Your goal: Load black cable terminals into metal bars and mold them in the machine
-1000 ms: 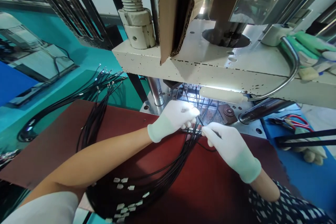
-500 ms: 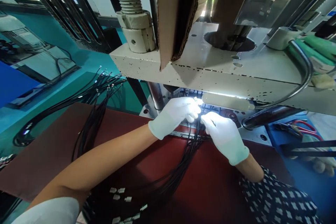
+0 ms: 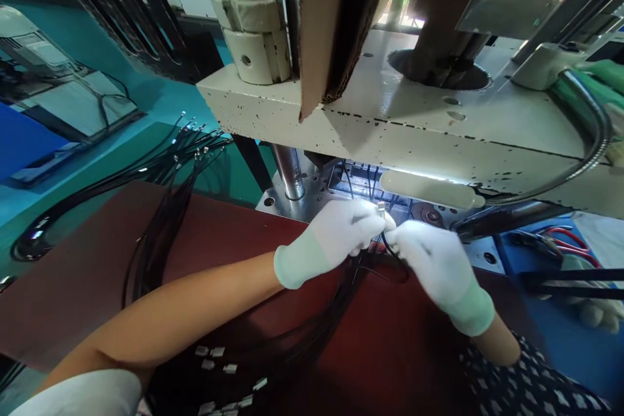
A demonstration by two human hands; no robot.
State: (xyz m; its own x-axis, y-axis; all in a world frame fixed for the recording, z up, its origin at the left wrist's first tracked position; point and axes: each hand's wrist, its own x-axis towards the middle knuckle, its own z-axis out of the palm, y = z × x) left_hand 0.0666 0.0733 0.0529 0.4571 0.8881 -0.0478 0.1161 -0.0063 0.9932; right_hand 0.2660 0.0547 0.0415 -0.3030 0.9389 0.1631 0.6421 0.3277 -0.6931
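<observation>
My left hand (image 3: pixel 347 227), in a white glove, is closed in a pinch on a black cable, whose small metal connector (image 3: pixel 381 207) sticks up past the fingertips. Close beside it my gloved right hand (image 3: pixel 426 257) is closed too, its fingertips on the same cable (image 3: pixel 386 246) just below the connector. Both hands are in front of a lit metal mould (image 3: pixel 358 182), in which several black cables lie. A bundle of black cables (image 3: pixel 336 312) runs from under my hands towards me over the dark red board (image 3: pixel 390 351). Pale connectors (image 3: pixel 230 369) end several of them.
Above the mould hangs the press's thick white plate (image 3: pixel 341 130), with a lamp (image 3: pixel 429 190) under its edge. A steel post (image 3: pixel 288 172) stands at left. More black cables (image 3: pixel 160 227) lie on the board's left side. Red-handled pliers (image 3: pixel 570 240) lie at right.
Both hands have moved down and towards me, away from the mould. The connector now shows upright between my fingers, and the cable bends in a loop below it. The view has shifted slightly.
</observation>
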